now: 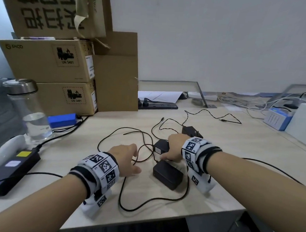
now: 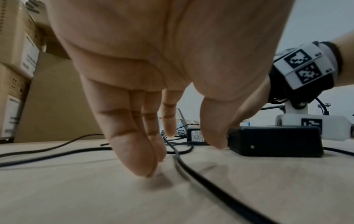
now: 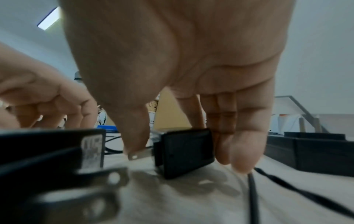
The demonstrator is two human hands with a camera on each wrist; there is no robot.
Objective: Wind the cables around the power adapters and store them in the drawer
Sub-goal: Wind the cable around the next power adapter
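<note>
Pinched between thumb and fingers of the right hand [image 1: 173, 149]: a small black plastic power adapter [image 1: 162, 146], low over the pale wooden counter [image 1: 216, 176]. From the right wrist view, thumb on a metal plug prong, fingers flat against the opposite side, body tipped up on one edge, prongs pointing toward the left hand's side.

Just left of that adapter, the left hand [image 1: 127, 158], relaxed and holding nothing, fingertips [image 2: 138, 156] down on the counter. Right beside those fingertips, not yet touched, a thin black cable [image 2: 193, 172] snaking back toward the adapter. Cannot tell for certain which adapter's lead this is, given the tangle.

Nearer the person than the held adapter, almost touching it: a larger black box-shaped adapter [image 1: 167, 174]. Beyond it, farther out on the counter: a third black adapter [image 1: 190, 131], partly hidden behind the wrist.

Probably the start of the first winding: brick in the right, loose lead closest to the left, so sensible to feed cable from the left side. Worth tracing the lead first to avoid dragging a neighbour. No drawer in view.
</note>
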